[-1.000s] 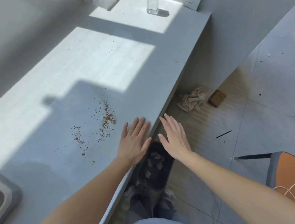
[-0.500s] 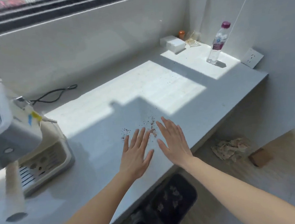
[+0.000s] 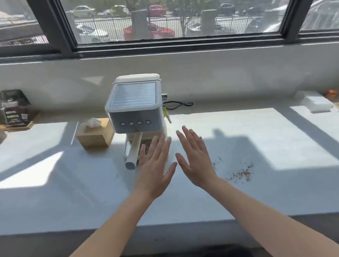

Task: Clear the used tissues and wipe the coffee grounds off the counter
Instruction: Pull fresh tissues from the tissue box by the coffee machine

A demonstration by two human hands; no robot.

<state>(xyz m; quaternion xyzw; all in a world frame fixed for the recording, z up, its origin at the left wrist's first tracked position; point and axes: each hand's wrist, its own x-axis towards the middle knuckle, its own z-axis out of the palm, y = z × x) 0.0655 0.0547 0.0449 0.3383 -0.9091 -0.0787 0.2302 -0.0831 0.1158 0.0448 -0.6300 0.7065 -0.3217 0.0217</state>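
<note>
Fingers: all ten are straight and spread. Our left fingers and right fingers have hold of nothing at all.
Coffee grounds: there they are, a loose brown scatter on the counter, just right of our right hand, in shade beside a sunlit patch.
Tissue box: wooden, one sheet poking up, left of the espresso machine. We reckon the smart play is a fresh sheet from here first, since bare palms would only smear.
Counter edge: we'd sweep from the far specks inward, gathering one pile, so nothing spills over the front.
Used tissues: none to be seen on the counter from this view.
Hands: palms down, thumbs nearly meeting, our left hand in front of the portafilter handle. Touching the surface or hovering, we can't tell.
Forearms: both stretched forward, converging from the bottom corners.
</note>
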